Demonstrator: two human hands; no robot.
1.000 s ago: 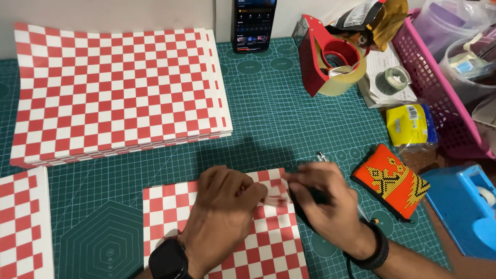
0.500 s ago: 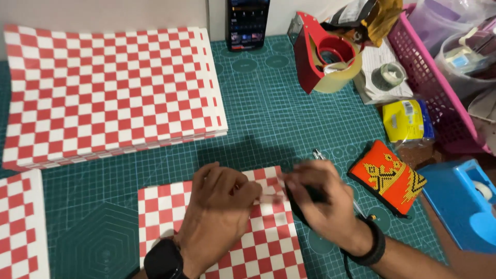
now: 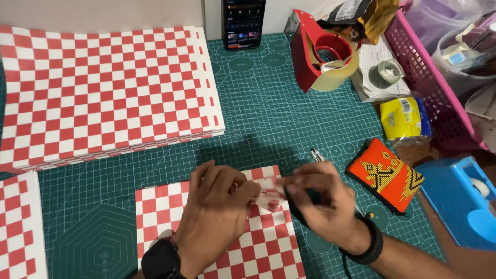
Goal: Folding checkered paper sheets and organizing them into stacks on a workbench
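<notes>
Folded piece: I see a small crumpled bit of red-and-white checked paper (image 3: 269, 192) pinched between both hands, just above the top right corner of the checked sheet (image 3: 227, 237) lying on the green cutting mat (image 3: 268, 124). Its long axis is too blurred for me to read.
Left hand: the left hand (image 3: 217, 206) is curled, fingertips closed on the piece's left side; back of hand up, wrist with a black watch (image 3: 161, 261) toward me.
Right hand: the right hand (image 3: 320, 199) is closed on the right side, thumb and fingers pinching; the forearm comes in from lower right, with a black band (image 3: 368, 243) at the wrist.
Sheet: flat, long axis roughly toward me.
Around: a stack of checked paper (image 3: 103, 93) is far left, a red tape dispenser (image 3: 315, 51) far right, and an orange beaded pouch (image 3: 385, 173) just right of the right hand.
</notes>
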